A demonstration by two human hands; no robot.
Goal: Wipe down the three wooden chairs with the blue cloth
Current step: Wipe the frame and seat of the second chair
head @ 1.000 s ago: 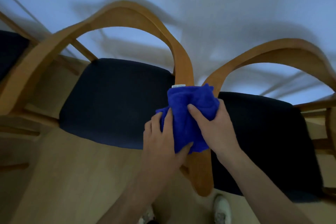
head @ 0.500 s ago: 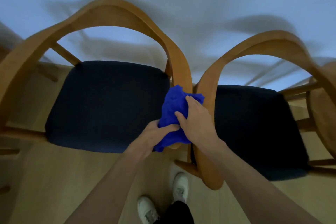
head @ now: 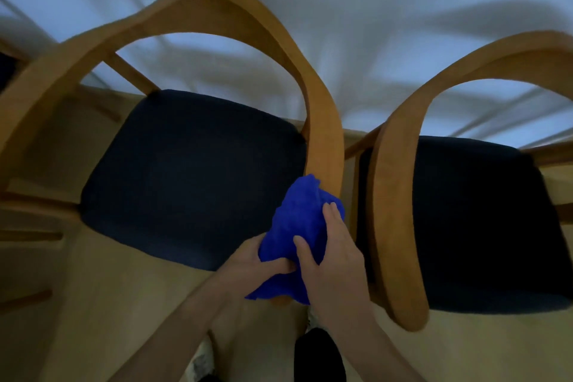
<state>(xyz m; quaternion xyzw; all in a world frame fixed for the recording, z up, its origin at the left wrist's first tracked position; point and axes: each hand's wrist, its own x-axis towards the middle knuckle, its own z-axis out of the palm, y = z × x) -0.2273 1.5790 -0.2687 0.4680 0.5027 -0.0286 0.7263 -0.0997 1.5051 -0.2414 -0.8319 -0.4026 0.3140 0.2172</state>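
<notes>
Both hands' fingers [head: 331,217] clamp blue cloth [head: 297,226] round chair arm [head: 324,146].

Cloth [head: 302,226] on left chair [head: 198,170] armrest end; second chair [head: 465,195] just right.

A single view is given, taken from the head and aimed steeply down and forward. The scene is seen from close above: two chairs [head: 198,164] [head: 465,205] are framed side by side against the wall [head: 356,9], with the floor [head: 102,319] below. Straight lines are bent by the wide lens
</notes>
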